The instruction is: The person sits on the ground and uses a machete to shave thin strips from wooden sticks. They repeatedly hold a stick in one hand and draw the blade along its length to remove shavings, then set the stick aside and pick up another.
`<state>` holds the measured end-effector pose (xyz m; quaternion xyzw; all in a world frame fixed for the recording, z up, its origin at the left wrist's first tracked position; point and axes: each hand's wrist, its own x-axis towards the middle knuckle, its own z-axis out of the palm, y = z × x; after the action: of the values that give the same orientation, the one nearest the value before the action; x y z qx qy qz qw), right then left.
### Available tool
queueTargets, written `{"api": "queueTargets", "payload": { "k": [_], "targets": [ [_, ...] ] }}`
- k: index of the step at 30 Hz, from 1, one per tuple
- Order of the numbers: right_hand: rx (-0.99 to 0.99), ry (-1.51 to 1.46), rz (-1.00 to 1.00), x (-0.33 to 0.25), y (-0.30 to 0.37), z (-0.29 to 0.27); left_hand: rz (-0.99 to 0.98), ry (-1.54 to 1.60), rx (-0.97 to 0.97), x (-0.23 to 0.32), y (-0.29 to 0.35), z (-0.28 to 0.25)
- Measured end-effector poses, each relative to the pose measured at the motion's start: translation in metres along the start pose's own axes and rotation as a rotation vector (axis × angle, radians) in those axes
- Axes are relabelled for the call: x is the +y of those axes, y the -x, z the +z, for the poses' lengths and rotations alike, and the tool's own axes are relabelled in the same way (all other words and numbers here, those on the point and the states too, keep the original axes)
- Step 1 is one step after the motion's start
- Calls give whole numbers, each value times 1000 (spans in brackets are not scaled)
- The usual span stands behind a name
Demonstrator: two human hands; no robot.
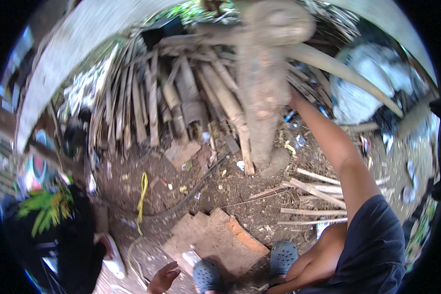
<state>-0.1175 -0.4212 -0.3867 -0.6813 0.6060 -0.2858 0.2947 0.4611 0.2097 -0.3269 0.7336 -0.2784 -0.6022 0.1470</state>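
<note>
My right arm reaches far forward, and my right hand [293,100] is at the right side of a thick upright wooden post [264,105]. Its fingers are blurred and partly hidden by the post, so I cannot make out whether they hold anything. Low in the view, my left hand [164,279] is held over the ground with its fingers stretched out and nothing in them. Closest to it lies a flattened piece of brown cardboard [206,240], beside my grey clog [207,275].
Split bamboo and wood pieces [147,98] lean in a pile beyond the post. Thin pale sticks [313,212] lie at right, below a white sack [365,81]. A yellow strap [143,196] lies on the dirt. At left are dark clothing [63,245] and a white shoe [113,258].
</note>
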Motion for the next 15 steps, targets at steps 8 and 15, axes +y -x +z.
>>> {"api": "queueTargets", "payload": {
  "k": [8,15],
  "targets": [
    [85,-687,404,8,-112,23,0,207,48,-18,68,48],
    [74,-969,554,5,-184,55,-154,138,227,-47,100,59]
  ]
}}
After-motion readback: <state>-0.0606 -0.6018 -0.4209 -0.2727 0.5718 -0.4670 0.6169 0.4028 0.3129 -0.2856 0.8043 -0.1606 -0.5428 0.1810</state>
